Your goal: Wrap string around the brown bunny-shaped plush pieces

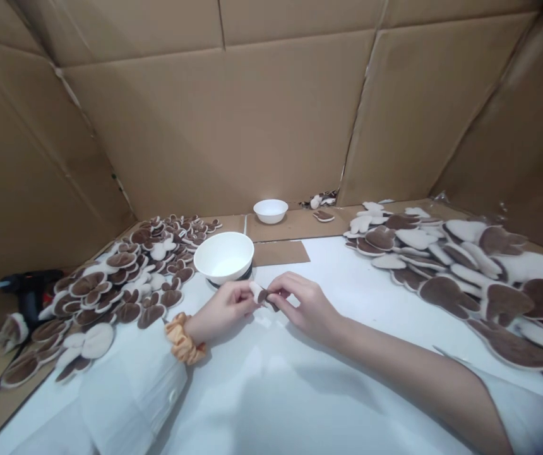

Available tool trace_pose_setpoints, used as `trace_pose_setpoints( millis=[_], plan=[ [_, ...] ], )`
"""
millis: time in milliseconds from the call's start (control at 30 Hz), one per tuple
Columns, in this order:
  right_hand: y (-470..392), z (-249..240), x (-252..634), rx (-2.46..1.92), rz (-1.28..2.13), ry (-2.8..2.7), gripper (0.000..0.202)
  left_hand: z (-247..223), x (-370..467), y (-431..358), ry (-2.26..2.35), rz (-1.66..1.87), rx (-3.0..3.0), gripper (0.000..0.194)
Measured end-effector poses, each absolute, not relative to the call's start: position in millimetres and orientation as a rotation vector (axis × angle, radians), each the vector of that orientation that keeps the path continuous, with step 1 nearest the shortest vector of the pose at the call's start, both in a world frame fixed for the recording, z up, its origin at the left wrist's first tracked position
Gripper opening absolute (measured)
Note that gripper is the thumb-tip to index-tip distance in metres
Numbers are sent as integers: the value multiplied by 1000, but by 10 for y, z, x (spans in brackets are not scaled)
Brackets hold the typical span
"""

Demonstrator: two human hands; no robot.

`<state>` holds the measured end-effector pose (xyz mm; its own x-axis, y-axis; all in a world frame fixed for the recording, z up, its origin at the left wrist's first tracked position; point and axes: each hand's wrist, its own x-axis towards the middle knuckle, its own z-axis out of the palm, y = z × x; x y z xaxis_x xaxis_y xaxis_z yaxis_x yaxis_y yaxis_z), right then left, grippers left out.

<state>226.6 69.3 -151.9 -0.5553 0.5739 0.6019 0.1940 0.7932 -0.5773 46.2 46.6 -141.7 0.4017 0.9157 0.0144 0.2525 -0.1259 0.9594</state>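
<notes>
Between my two hands is a small brown and white plush piece point(262, 294), held just above the white table point(300, 392). My left hand point(228, 309), with an orange scrunchie point(185, 339) on its wrist, pinches the white end. The fingers of my right hand point(307, 306) close on the brown end. Part of the piece is hidden behind my fingertips. Just beyond my left hand stands a large white bowl point(225, 256) on a dark base; its visible inside is plain white.
Brown and white bunny-shaped plush pieces point(129, 309) heap up on the left, larger ones point(456, 291) on the right. A glue gun point(28, 291) lies far left. Near the cardboard wall point(214, 126) are a small white bowl point(270, 212) and a single plush piece point(323, 216).
</notes>
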Motion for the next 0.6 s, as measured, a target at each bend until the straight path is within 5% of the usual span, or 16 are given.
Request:
trace_pose_setpoints(
  millis=[233,600],
  plan=[
    [744,-1503,2211,-917,726,-1942,13,-1459,615,351,1218,912,1729,16],
    [733,-1561,2199,-945,466,-2091,13,-1436,668,309,1424,1102,2030,13]
  ],
)
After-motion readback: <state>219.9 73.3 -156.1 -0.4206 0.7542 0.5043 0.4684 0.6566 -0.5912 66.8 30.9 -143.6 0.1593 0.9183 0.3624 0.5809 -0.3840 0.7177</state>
